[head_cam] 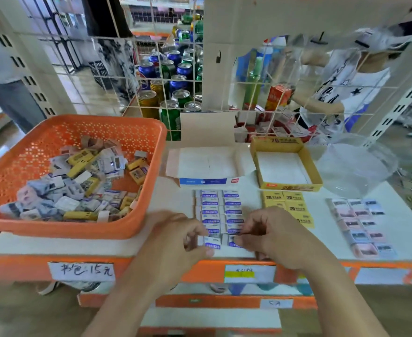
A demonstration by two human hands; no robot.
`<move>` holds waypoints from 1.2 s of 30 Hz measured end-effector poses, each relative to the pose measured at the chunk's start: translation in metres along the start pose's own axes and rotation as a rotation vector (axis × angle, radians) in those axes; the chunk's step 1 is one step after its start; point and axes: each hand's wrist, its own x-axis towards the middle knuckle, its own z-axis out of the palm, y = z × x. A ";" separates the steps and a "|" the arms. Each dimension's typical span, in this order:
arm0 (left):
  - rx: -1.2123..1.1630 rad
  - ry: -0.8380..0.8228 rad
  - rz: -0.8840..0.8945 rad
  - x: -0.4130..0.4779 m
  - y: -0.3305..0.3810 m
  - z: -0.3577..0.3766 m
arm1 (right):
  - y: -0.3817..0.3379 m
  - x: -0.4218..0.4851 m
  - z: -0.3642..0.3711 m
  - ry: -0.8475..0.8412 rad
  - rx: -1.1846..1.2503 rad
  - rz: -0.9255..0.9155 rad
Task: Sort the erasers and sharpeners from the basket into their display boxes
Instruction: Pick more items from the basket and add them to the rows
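An orange basket [156, 166] of mixed stock fills the left side of the desk [54, 244]. A white display box [209, 181] and a yellow display box [290, 187] stand open towards the far edge. Yellow erasers [293, 206] and sharpeners [360, 226] lie rightward. Blue-and-white erasers [220, 210] run in two columns to the near edge. There the left hand [175, 237] pinches the last eraser [212, 242] with curled fingers; the right hand [274, 234] seems to pinch the neighbouring eraser [231, 240].
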 end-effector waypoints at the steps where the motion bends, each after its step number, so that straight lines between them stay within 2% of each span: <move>1: 0.017 0.013 0.000 0.000 0.000 0.000 | 0.001 0.001 0.000 0.010 -0.024 0.003; 5: 0.026 0.055 -0.053 0.000 0.001 0.002 | 0.004 0.003 0.000 0.058 -0.119 -0.005; 12: 0.083 0.033 -0.060 0.004 0.005 0.004 | 0.001 0.003 0.001 0.038 -0.227 -0.047; 29: 0.146 -0.054 -0.037 0.007 0.010 -0.004 | -0.006 0.003 -0.001 0.001 -0.310 -0.037; 32: 0.267 0.010 0.016 0.008 0.026 -0.013 | -0.018 0.004 -0.006 0.127 -0.365 -0.095; 36: 0.395 0.179 0.151 0.007 0.053 -0.039 | -0.044 0.010 -0.005 0.306 -0.460 -0.296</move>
